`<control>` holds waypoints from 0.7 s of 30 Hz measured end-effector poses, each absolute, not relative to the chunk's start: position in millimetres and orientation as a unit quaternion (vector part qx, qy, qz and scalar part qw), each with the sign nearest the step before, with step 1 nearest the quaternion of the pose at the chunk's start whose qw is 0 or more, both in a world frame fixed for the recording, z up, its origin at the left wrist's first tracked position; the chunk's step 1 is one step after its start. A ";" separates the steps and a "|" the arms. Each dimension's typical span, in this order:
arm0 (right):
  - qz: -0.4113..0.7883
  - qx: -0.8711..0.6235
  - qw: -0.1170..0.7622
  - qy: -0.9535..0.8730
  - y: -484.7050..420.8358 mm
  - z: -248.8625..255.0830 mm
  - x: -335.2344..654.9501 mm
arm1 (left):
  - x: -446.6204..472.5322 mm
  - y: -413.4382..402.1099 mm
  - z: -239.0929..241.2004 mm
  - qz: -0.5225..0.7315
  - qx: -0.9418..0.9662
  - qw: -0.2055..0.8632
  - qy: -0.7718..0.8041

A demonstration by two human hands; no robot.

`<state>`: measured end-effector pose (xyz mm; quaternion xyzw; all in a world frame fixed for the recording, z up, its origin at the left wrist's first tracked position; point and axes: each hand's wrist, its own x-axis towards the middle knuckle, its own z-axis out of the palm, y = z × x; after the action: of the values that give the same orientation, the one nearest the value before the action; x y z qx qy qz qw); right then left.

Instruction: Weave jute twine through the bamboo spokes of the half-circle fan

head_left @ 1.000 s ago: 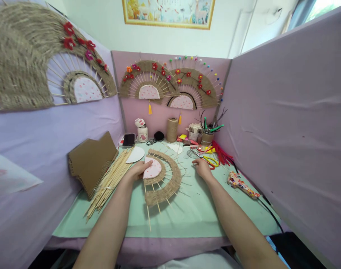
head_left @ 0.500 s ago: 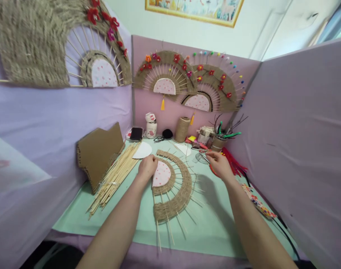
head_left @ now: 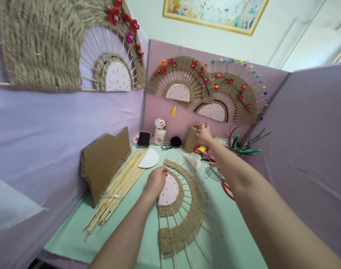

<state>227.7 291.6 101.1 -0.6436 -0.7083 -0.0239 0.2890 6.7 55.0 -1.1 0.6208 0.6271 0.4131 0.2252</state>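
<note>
A half-round fan of woven twine on thin sticks lies on the table, with a pink-dotted white half-disc at its inner edge. My left hand is closed on the fan's straight side, beside the half-disc. At the back, my right hand has its fingers on the upper right of a spool of brown twine. The scissors with red handles lie on the table below my right forearm.
Left of the fan are a bundle of thin sticks, a white paper half-disc and a folded cardboard piece. Pliers with green handles stand at the back right. Finished fans hang on the partition.
My right hand has let go of the scissors and moved back and left to the twine spool. My left hand stays at the fan's straight side. The view has shifted.
</note>
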 end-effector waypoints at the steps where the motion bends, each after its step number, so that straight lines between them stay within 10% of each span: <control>1: -0.022 -0.647 0.287 -0.706 299.8 98.5 225.8 | 7.2 54.6 -0.5 0.417 0.624 0.228 0.620; 11: -0.002 -0.665 0.308 -0.681 307.9 73.5 222.7 | 9.5 48.8 9.7 0.434 0.624 0.207 0.616; 21: -0.097 -0.504 0.549 -0.659 214.8 91.5 263.7 | 13.0 50.5 4.3 0.436 0.635 0.178 0.612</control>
<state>263.7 214.8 91.5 -0.5040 -0.6594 -0.0968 0.5493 13.0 50.5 4.3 0.6354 0.6117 0.4364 0.1775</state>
